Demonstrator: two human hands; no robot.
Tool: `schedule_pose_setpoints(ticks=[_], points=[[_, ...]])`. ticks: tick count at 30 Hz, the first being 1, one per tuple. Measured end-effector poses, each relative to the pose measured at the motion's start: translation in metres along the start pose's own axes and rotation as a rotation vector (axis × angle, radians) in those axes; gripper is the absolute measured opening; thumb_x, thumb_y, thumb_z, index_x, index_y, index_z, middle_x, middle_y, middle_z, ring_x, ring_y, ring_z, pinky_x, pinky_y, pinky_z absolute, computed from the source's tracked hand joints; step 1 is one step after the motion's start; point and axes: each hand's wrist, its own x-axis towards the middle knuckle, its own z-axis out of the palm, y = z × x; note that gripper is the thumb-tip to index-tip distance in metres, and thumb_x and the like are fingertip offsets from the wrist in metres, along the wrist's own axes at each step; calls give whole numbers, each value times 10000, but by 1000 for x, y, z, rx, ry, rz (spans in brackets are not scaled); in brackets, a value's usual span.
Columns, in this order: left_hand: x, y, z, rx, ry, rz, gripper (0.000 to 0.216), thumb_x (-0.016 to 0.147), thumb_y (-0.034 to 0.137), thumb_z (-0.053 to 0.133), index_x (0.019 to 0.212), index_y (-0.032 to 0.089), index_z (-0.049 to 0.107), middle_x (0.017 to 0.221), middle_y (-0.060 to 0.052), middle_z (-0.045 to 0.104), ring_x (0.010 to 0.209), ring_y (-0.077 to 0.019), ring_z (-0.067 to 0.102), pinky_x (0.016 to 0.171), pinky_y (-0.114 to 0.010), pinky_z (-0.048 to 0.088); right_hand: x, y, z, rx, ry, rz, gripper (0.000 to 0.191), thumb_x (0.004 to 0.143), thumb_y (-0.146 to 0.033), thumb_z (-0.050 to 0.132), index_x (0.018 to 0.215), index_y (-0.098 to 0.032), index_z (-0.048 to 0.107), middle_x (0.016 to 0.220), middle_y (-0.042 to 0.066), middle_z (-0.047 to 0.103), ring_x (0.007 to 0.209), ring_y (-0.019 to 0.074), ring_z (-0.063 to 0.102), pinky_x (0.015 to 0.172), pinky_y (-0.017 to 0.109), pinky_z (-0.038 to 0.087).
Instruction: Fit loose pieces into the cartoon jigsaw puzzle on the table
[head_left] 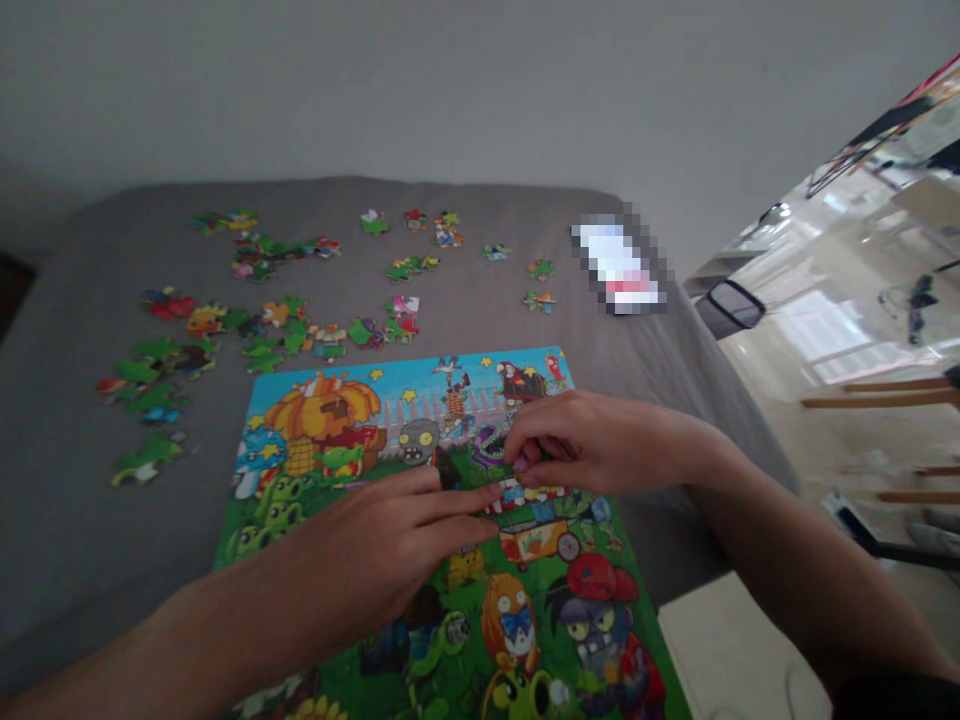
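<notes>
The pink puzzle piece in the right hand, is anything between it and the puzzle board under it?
Nothing visible: the right hand pinches the pink piece right over the puzzle board, with the left hand's fingers just beside it.

I could read no words, numbers or brand marks anywhere in front of me. The puzzle board (480,560) under my hands carried only cartoon pictures, with no lettering I could make out. The loose pieces (285,330) on the grey cloth (75,500) showed colours alone. A small white and red object (621,265) near the far edge was blurred, so any print on it perhaps existed but stayed unreadable.
</notes>
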Motion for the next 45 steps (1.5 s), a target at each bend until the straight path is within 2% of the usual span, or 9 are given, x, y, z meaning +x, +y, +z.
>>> schedule_pose_setpoints(ticks=[4,11,16,20,27,30,35,41,45], points=[[-1,-1,2,5,31,22,512,868,-53,459,1241,217,683,1371,15,719,1063,-201,697,967,-358,564,1,2,1,1,-6,-7,58,927,-132,723,956,-165,686,812,-22,615,694,112,543,658,249,414],[1,1,-4,-37,47,19,444,936,-27,458,1216,220,697,1365,-11,719,1103,-197,706,947,-336,568,2,1,3,2,-46,17,105,890,-81,742,874,-167,685,794,-25,610,721,116,562,673,250,410],[9,-2,-13,-321,275,-162,312,1025,57,508,1116,268,720,1182,9,744,1047,-112,704,898,-223,541,-1,-4,0,53,51,-32,52,934,-146,701,888,-162,683,768,-29,586,663,99,528,624,248,403],[17,-1,-11,-516,437,-309,184,1020,119,597,1004,254,720,1028,22,725,954,-101,693,831,-208,531,3,-13,11,338,220,-27,177,976,-316,689,1065,-169,649,764,-36,606,657,106,562,597,243,452],[18,6,-2,-621,535,-383,99,971,190,697,1001,283,709,1004,30,649,900,-96,651,751,-175,522,16,-20,35,738,326,-58,259,893,-197,755,1101,-181,600,842,-20,702,759,111,687,688,242,538],[14,3,-12,-574,501,-373,104,1036,239,595,1049,293,683,999,34,659,903,-101,660,760,-177,535,8,-13,20,664,354,-70,271,904,-153,711,1168,-166,653,848,-19,687,771,103,678,708,238,544],[3,-19,-29,-197,376,-314,187,1049,191,512,1110,277,667,1055,24,708,978,-132,667,869,-233,521,-4,4,-4,604,377,-33,245,941,-175,648,1180,-155,693,887,-1,682,724,95,662,642,227,532],[-2,-37,-22,51,273,-137,270,1016,100,501,1101,241,714,1089,-23,718,982,-163,659,879,-290,499,0,-1,1,411,265,-23,105,966,-233,662,966,-152,730,865,25,732,772,124,677,702,260,534],[-3,-25,-15,104,145,-45,267,1033,143,525,1180,259,715,1125,-54,693,1030,-213,629,894,-340,478,5,-8,10,304,345,-38,88,932,-217,714,919,-180,792,875,31,731,839,140,659,783,289,516]])
